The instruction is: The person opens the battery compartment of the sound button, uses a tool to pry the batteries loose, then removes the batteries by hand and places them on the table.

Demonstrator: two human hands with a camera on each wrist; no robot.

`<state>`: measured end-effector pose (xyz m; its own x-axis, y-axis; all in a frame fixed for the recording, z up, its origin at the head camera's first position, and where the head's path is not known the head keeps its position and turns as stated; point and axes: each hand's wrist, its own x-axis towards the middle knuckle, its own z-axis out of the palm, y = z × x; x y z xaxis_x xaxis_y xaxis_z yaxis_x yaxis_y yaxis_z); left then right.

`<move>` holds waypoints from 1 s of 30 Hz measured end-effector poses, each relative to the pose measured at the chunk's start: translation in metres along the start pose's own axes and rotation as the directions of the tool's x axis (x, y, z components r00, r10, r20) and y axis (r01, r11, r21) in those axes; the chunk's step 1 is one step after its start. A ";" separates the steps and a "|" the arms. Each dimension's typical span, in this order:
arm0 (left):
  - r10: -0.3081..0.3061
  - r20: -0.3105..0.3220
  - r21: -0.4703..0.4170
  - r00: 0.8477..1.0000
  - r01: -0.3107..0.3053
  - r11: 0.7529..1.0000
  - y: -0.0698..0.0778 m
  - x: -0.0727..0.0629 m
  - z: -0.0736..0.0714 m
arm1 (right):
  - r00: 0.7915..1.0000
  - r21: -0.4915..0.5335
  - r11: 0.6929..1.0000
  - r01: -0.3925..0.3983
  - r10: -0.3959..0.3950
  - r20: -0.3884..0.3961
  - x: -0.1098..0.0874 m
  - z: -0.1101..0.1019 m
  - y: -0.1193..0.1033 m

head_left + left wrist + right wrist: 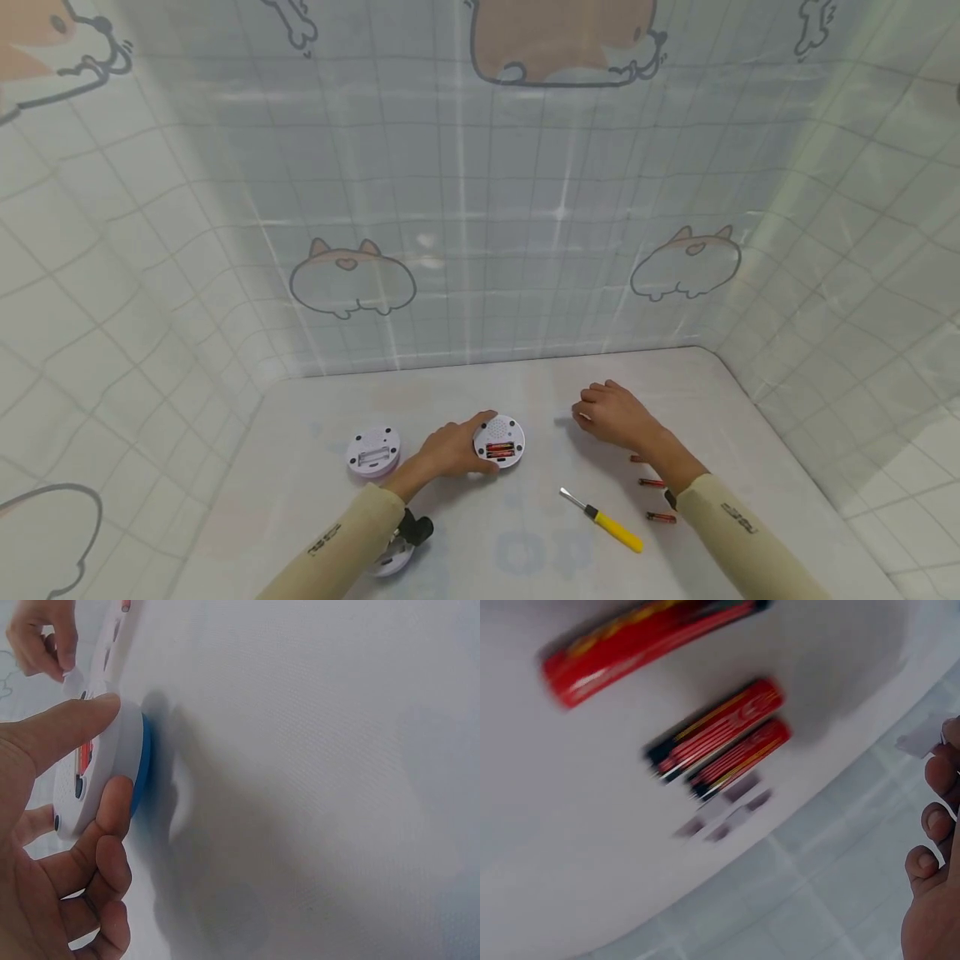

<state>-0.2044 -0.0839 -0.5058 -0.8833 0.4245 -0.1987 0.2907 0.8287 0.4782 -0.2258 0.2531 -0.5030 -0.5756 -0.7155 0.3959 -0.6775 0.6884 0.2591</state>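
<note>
My left hand [454, 447] grips a round white battery device [498, 429] by its edge. Two red batteries [500, 451] lie in its compartment, and a dotted speaker patch shows above them. In the left wrist view the thumb and fingers [114, 806] clasp the white rim, with a blue face turned toward the table. To the right of the device, my right hand [611, 412] is raised with its fingers curled in. It pinches a small white battery cover [921, 736], seen at the edge of the right wrist view.
A second round device [373, 450] with a bare battery slot sits at left; another [392, 562] is partly behind the left sleeve. A yellow-handled screwdriver [615, 529] lies at front right. Loose red batteries [661, 517] lie by the right forearm, near small pale pieces [727, 806].
</note>
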 end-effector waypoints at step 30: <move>0.006 -0.006 -0.004 1.000 -0.006 1.000 0.004 -0.005 -0.003 | 0.922 -0.096 0.949 -0.299 0.314 0.227 -0.035 0.013 0.056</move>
<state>-0.1996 -0.0839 -0.5002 -0.8837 0.4273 -0.1910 0.2944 0.8248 0.4827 -0.2496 0.3153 -0.5141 -0.8471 -0.4708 0.2467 -0.4267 0.8791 0.2125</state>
